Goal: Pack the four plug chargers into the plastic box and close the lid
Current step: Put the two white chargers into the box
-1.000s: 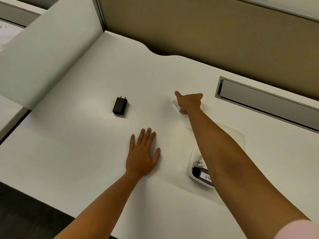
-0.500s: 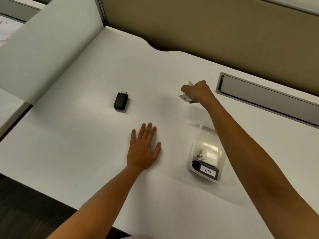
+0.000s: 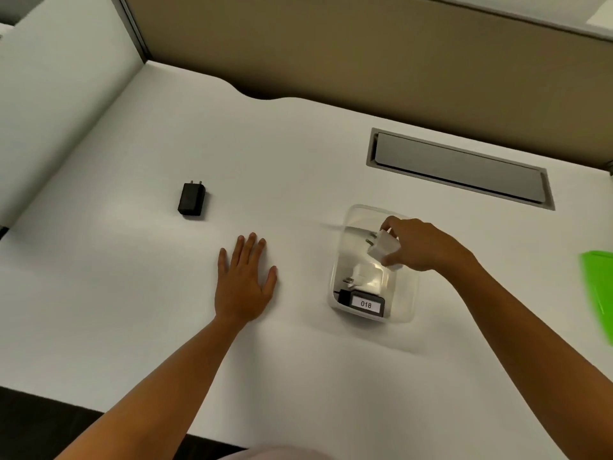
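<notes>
A clear plastic box [image 3: 406,303] stands open on the white desk, right of centre. Inside lie a white plug charger [image 3: 366,276] and a black charger [image 3: 365,304] with a label reading 018. My right hand [image 3: 419,244] hovers over the box's far half, shut on a second white charger [image 3: 381,249] with its pins pointing left. Another black charger [image 3: 191,199] lies alone on the desk to the far left. My left hand [image 3: 244,283] rests flat and open on the desk between that charger and the box.
A grey cable hatch [image 3: 459,169] is set into the white desk [image 3: 298,154] behind the box. Something bright green [image 3: 598,293] shows at the right edge. Partition walls close off the back and left. The desk's front edge runs along the bottom.
My right hand lifted the white charger from the desk behind the box and brought it back over the box. My left hand stayed flat in place.
</notes>
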`<state>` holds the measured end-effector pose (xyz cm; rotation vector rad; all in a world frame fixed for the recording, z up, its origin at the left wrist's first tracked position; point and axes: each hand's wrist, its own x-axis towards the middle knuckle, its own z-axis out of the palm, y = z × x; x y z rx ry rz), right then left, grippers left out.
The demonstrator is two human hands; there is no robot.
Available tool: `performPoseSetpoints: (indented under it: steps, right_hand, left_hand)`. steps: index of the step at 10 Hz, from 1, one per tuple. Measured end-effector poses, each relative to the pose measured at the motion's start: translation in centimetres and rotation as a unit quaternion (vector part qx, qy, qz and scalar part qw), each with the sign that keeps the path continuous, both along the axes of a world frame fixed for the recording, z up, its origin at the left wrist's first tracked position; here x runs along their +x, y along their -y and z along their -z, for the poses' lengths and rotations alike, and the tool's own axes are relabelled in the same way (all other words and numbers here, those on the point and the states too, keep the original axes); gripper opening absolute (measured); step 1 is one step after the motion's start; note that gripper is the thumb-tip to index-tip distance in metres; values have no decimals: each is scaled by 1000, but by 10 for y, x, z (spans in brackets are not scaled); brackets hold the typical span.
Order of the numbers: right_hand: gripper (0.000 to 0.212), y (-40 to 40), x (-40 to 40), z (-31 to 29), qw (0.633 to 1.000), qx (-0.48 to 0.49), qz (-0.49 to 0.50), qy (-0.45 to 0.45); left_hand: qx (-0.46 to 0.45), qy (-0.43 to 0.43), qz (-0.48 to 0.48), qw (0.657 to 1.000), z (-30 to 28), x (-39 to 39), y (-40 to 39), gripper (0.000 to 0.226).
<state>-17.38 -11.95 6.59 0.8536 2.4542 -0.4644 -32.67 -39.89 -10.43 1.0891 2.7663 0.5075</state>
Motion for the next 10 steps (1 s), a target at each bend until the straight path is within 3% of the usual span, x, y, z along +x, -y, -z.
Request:
performPoseSetpoints:
  steps: [4,6,8,10]
  right_hand:
    - [62,-5,6,59,996,-34,10,-77]
    - [72,-6,6,61,994,-89,16,-59]
    - [62,-11,9,64,994,-88,24,-64]
    - [46,-10,9,59,984,-76,61,-151]
  left_hand:
    - [-4,-7,2,1000,1,0,1,66]
    - [-2,-7,5,1000,2,0,0,66]
    - [1,-7,5,1000,3,-1,0,67]
    - [3,-9,6,1000,3,0,1,66]
